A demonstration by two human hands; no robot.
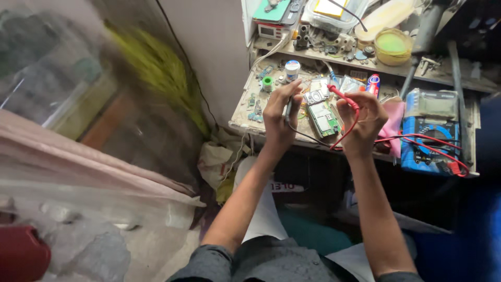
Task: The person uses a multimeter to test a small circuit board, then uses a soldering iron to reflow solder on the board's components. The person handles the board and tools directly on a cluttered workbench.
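Holding black probe [288,108] left hand [279,117], red probe [342,96] right hand [362,120]; green circuit board [323,119] between

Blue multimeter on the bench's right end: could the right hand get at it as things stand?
Probably yes: the blue multimeter lies uncovered just beside the right hand, but that hand is holding the red probe.

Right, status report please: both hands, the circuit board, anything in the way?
Left hand grips black probe. Right hand grips red probe. Green circuit board on bench between them. Red lead trails to blue multimeter.
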